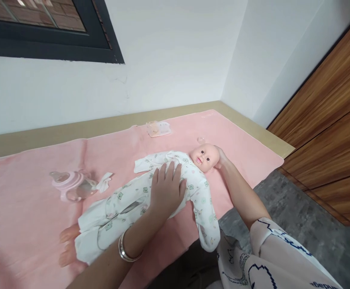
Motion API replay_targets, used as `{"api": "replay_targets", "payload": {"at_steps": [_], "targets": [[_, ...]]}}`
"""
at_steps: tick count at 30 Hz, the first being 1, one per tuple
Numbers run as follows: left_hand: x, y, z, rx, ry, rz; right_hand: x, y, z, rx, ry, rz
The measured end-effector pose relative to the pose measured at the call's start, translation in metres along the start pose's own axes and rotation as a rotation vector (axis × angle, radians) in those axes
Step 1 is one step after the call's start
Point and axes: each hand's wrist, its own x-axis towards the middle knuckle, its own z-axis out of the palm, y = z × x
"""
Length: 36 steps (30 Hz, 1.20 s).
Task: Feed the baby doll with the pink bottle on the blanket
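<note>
A doll (146,190) lies by the tabletop's (102,130) near edge. Your left hand (166,190) rests spread on its chest; your right hand (221,157), grip unclear, cups its head (209,152). You're apparently steadying it; moving it needs head support.

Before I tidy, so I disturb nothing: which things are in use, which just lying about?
Apparently in use:
doll: left hand on its front, right hand at its head
pink mat

Apparently lying about:
bottle
white scrap
packet
small clear piece
</note>
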Motion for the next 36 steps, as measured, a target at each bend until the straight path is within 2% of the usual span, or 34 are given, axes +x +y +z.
{"api": "replay_targets", "payload": {"at_steps": [5,18,24,28,32,36], "targets": [[-0.003,0.003,-0.004,0.017,-0.014,-0.006,-0.007,-0.002,0.005,-0.098,0.05,0.047],[-0.006,0.007,-0.002,-0.011,-0.037,-0.051,-0.007,-0.005,-0.003,-0.466,0.176,0.128],[-0.005,0.006,-0.002,-0.019,-0.043,-0.05,0.003,0.001,-0.008,-0.283,0.165,0.03],[-0.005,0.006,-0.003,-0.009,-0.039,-0.043,-0.001,0.003,-0.003,-0.11,0.145,-0.073],[-0.004,0.005,-0.003,-0.005,-0.02,-0.027,-0.012,0.001,0.007,-0.022,0.126,-0.034],[-0.003,0.004,-0.004,-0.007,0.0,-0.012,-0.013,-0.001,0.009,-0.046,0.106,0.026]]}}
